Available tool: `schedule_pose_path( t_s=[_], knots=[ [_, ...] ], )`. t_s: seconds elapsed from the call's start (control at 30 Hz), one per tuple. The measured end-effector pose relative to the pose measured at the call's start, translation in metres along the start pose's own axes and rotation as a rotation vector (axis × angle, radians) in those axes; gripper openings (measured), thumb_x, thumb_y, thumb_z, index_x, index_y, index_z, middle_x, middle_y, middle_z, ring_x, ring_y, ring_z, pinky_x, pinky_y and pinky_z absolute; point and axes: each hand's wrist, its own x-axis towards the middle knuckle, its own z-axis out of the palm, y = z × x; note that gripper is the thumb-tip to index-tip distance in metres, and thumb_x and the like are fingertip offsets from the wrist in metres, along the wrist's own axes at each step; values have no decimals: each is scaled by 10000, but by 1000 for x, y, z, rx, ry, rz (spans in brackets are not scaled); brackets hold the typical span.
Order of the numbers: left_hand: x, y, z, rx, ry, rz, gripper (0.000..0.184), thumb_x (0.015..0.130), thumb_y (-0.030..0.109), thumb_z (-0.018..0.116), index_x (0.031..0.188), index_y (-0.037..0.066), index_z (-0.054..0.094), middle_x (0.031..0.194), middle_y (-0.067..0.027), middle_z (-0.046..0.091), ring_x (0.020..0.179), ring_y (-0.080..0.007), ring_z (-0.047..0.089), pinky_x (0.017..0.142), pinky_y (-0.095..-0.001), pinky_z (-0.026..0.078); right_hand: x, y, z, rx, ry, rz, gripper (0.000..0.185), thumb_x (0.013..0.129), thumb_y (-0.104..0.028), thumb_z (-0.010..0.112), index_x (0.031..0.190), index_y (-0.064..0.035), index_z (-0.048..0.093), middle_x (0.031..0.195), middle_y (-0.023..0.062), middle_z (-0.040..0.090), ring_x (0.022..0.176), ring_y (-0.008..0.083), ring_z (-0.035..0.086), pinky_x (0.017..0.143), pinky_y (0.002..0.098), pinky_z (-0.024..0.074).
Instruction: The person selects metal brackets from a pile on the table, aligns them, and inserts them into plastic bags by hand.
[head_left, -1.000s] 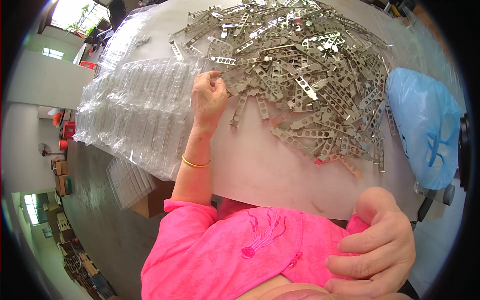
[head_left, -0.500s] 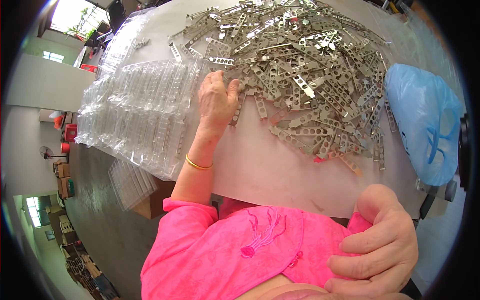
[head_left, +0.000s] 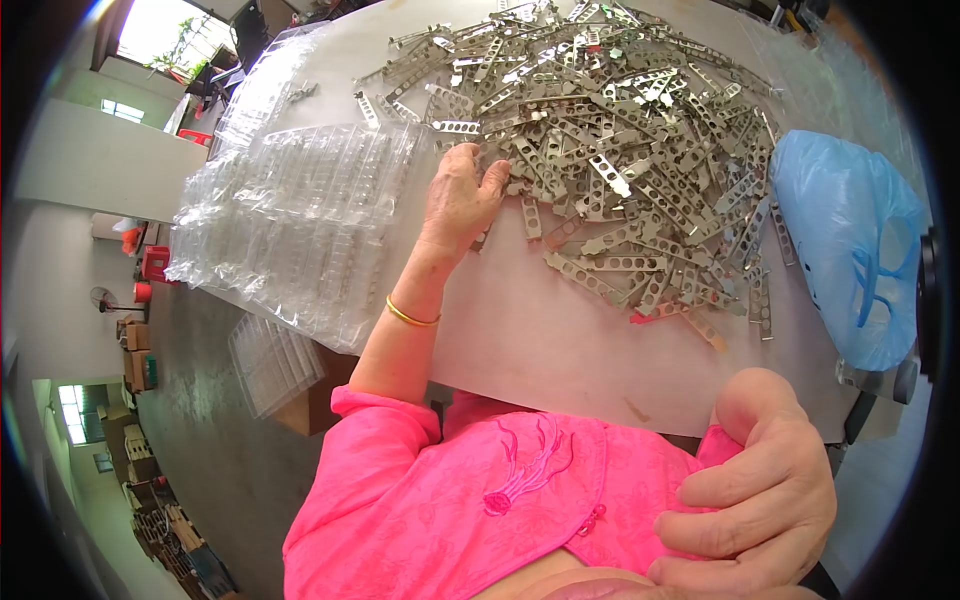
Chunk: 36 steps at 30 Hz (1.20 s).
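Observation:
My left hand [head_left: 462, 200], with a gold bangle on the wrist, is at the left edge of a heap of metal brackets [head_left: 620, 150], flat strips with round holes. Its thumb stands apart from the fingers. The fingertips reach bracket pieces beside the clear plastic trays, and nothing is seen gripped. Close to the camera, in front of the pink top [head_left: 540, 490], my right hand [head_left: 750, 490] is curled closed. Its palm is turned away, so anything inside is hidden.
Clear plastic trays [head_left: 290, 230] in wrap cover the table's left side. A blue plastic bag [head_left: 850, 240] sits at the right edge. More trays [head_left: 275, 365] and a cardboard box [head_left: 310, 405] are below the table's left edge. Boxes [head_left: 138, 365] line the floor farther left.
The view has turned a little, shifting the trays and my left hand to the right in the picture. My left hand stays by the heap's left edge. My right hand looks the same.

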Motion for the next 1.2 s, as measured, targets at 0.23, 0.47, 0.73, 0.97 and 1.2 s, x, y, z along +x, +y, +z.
schedule_pose_path(
  t_s=[0.23,0.47,0.73,0.97,1.2],
  knots=[
    [9,-3,-1,193,104,132,320,917,159,619,1141,-67,587,1143,-256,626,1078,-407,603,940,-456,479,8,-19,-6,-73,59,-32,162,809,38,617,675,-51,640,683,-4,647,574,87,621,523,211,462],
    [47,-2,11,339,169,339,274,879,99,628,1129,-13,614,1076,-223,637,1069,-381,612,930,-453,487,25,-47,-25,24,-9,304,210,674,-171,654,733,31,662,660,126,624,495,182,530,473,347,199],
    [66,-8,22,345,141,129,162,878,103,627,1022,34,658,1045,-195,665,989,-369,651,874,-442,519,25,-59,-21,-50,59,435,253,614,-192,653,716,39,660,650,128,626,477,180,518,481,352,221],
    [47,22,-8,140,230,211,130,862,21,589,951,20,683,972,-190,673,942,-374,660,827,-448,523,32,-55,-32,-86,-3,491,216,647,-178,685,727,22,666,642,114,619,485,190,529,454,328,266],
    [13,50,-33,-699,38,141,111,952,19,633,1050,3,683,931,-50,692,792,-110,656,739,-260,536,21,-57,-36,-214,67,316,133,829,-104,638,741,-59,548,672,39,596,464,138,506,426,258,425]
  ],
)
